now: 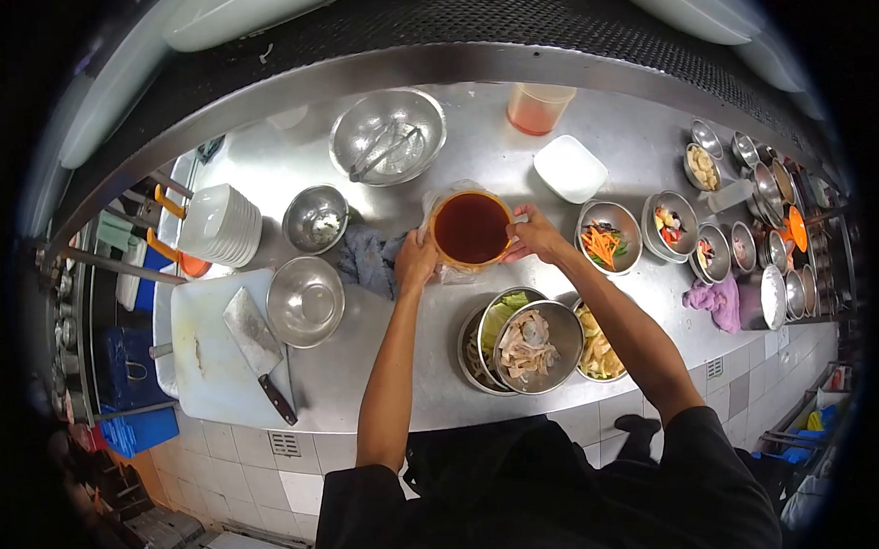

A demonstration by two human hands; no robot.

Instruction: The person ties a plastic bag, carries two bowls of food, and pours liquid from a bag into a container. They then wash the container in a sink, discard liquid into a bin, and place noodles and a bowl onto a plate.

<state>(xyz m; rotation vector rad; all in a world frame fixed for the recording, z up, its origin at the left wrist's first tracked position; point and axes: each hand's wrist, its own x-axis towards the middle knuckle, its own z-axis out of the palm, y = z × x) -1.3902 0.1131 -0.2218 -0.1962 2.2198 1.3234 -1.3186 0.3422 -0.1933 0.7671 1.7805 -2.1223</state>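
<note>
A round container of dark red liquid [472, 228] with an orange-brown rim is held between my two hands over the steel counter. My left hand [416, 261] grips its left side, and my right hand [536, 236] has its fingers closed on the right edge. Clear plastic wrap [438, 198] shows around the container. Just left of my left hand lies a crumpled grey-blue cloth [365, 258]. Nearer my body, a steel bowl of pale sliced meat [529, 349] rests partly over a bowl with green leaves [503, 311].
A cleaver [254, 332] lies on a white cutting board [209, 383] at the left, beside an empty steel bowl [306, 301]. White dishes [224, 228] are stacked behind. Bowls of cut vegetables [607, 240] line the right. An overhead shelf edge [450, 60] crosses the far side.
</note>
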